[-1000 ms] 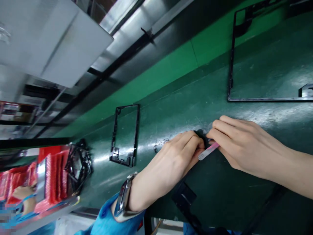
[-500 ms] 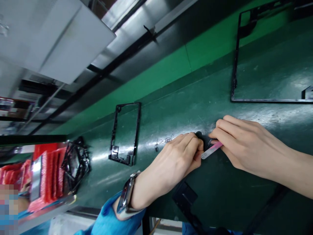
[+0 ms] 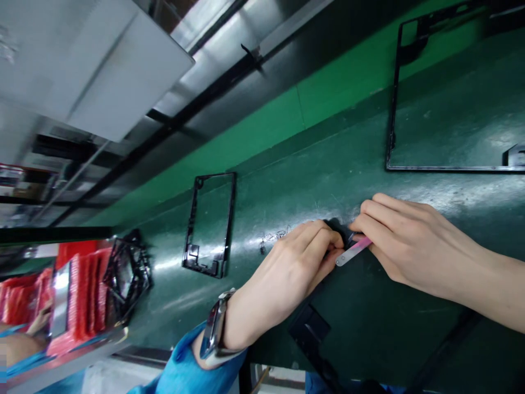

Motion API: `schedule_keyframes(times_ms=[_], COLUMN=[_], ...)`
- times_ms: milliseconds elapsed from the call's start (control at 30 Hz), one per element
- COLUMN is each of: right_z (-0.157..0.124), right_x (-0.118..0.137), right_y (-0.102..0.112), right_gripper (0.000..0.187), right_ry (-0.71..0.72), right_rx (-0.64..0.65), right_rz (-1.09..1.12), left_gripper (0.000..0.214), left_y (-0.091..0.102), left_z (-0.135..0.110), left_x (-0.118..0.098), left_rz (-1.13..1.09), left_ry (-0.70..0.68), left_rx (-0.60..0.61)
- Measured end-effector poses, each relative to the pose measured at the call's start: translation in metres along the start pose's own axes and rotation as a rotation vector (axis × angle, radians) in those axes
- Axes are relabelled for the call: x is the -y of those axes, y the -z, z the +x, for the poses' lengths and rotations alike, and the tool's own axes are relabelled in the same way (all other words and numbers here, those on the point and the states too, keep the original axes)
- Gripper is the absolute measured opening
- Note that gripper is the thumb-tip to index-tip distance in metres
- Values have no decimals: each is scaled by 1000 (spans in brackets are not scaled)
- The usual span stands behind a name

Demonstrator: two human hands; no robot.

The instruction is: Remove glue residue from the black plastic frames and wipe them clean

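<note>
My right hand [image 3: 404, 235] is closed around a slim pink and grey craft knife [image 3: 353, 251], whose thin pale blade shows near my fingertips. My left hand [image 3: 303, 254] is pinched closed just left of it, on a black plastic piece [image 3: 338, 227] that is mostly hidden by the fingers. Below my hands a black plastic frame [image 3: 310, 326] blends into the dark table; whether it joins the pinched piece I cannot tell. Fine black shavings [image 3: 275, 236] lie left of my left hand.
A small black frame [image 3: 232, 219] lies on the green table [image 3: 262, 202] to the left; a larger frame [image 3: 392, 109] is at the upper right. Several tangled frames [image 3: 129, 271] sit beside red bubble-wrap packs [image 3: 84, 295]. A co-worker's arm [image 3: 24, 350] reaches in at the lower left.
My left fingers have shifted slightly, and the knife has moved a little to the left. The co-worker's arm has come further into view at the lower left.
</note>
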State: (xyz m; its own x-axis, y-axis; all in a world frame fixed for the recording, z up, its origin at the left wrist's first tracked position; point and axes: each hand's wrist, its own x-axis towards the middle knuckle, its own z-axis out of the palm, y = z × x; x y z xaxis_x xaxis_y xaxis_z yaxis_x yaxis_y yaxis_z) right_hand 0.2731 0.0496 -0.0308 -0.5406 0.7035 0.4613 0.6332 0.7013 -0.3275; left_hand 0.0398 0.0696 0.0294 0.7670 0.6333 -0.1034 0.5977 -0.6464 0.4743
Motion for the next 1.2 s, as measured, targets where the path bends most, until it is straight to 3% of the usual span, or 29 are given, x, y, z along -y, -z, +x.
schedule_keyframes(times_ms=[567, 1033, 1200], right_z=[1, 0, 0], right_x=[1, 0, 0], right_y=[0, -1, -1], right_gripper=[27, 30, 30], right_ry=[-9, -7, -8], right_rx=[-3, -15, -24], right_rz=[-20, 4, 1], left_gripper=[11, 6, 3], left_y=[-14, -5, -5], left_z=[4, -4, -1], left_x=[-1, 3, 2], left_rz=[318, 55, 3], left_ry=[-81, -22, -47], left_rx=[-12, -89, -64])
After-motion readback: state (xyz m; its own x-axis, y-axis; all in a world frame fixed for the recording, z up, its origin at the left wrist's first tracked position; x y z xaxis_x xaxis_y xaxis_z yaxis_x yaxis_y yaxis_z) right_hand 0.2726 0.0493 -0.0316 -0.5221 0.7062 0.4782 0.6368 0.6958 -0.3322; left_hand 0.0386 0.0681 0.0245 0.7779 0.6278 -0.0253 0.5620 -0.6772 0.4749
